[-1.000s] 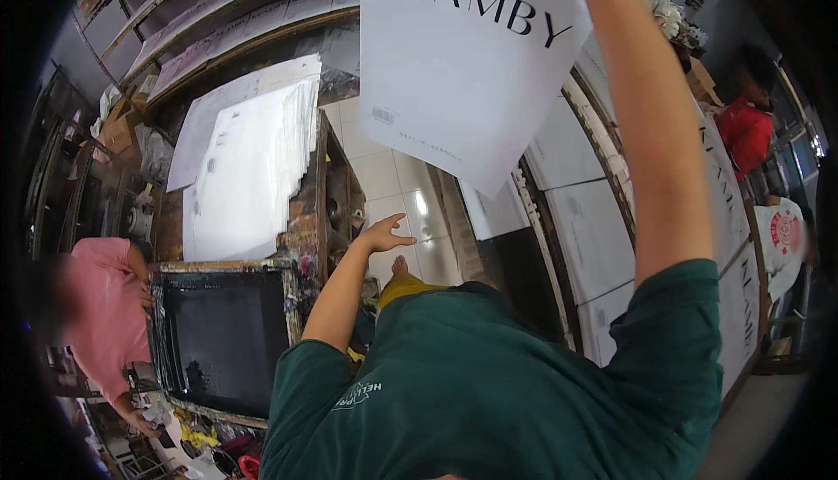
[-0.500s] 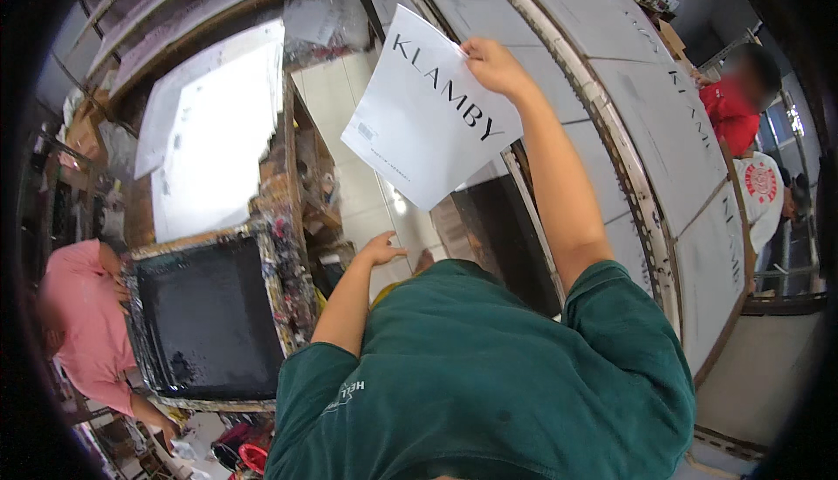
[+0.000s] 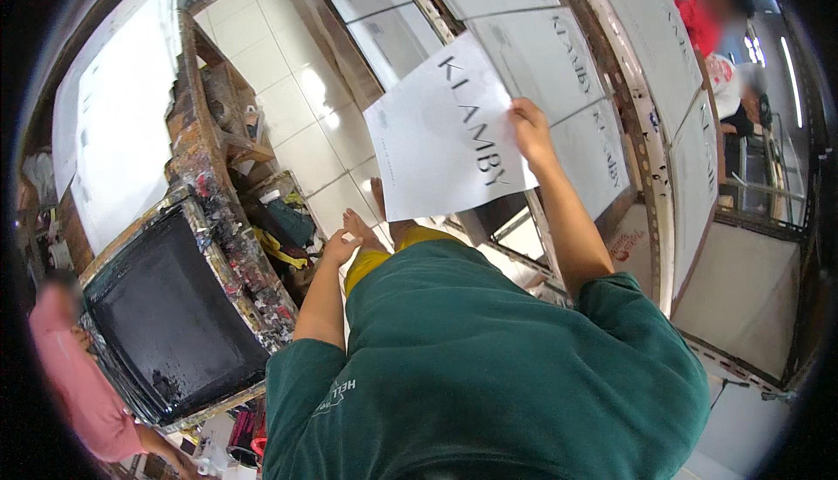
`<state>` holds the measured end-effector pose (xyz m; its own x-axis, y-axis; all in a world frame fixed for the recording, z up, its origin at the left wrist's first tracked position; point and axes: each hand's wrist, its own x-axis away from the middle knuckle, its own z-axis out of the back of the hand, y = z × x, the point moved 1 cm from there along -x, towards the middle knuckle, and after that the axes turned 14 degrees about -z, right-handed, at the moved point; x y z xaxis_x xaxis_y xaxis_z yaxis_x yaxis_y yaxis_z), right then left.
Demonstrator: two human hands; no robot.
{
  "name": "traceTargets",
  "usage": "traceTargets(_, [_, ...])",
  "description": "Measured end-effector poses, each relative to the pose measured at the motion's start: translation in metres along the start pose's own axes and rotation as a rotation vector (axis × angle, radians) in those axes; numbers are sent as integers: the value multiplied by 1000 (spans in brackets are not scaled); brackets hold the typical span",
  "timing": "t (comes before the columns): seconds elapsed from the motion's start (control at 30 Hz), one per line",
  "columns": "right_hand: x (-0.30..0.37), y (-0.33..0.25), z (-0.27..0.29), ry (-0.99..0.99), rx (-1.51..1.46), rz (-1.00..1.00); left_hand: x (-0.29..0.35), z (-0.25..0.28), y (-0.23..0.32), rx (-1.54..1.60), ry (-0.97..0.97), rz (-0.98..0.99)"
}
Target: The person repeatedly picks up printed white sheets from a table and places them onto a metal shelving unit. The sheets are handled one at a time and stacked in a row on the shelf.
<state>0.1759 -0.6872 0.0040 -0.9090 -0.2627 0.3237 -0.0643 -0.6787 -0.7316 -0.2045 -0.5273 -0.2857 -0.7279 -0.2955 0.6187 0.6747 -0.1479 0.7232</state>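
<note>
My right hand [image 3: 531, 135] grips the right edge of a white printed sheet [image 3: 419, 144] with large black lettering. The sheet hangs out in front of me, slightly bowed, above the edge of a drying rack [image 3: 598, 13] where similar printed sheets lie. Whether it is paper or thin plastic I cannot tell. My left hand [image 3: 339, 247] is held low by my left thigh, empty, its fingers loosely bent and apart. It touches nothing.
At left, a framed printing screen [image 3: 179, 305] with dark ink rests on a paint-stained table [image 3: 231, 253]. Beyond it lies a stack of white sheets [image 3: 122, 122]. A person in pink [image 3: 78, 375] stands beside the screen. Other people are at far right. Tiled floor [image 3: 301, 113] runs between.
My body has turned right, so the screen and white stack sit farther left in view. The held sheet has come to the rack side and lower. My left hand's fingers have curled somewhat.
</note>
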Motion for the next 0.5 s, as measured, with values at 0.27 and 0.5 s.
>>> traceTargets(0.27, [3,169,166,396,451,-270,-18,-49,-28,-3,21,18])
traceTargets(0.5, [-94,335,338,662,1023,-65,-29,-106,-52,94,-40,75])
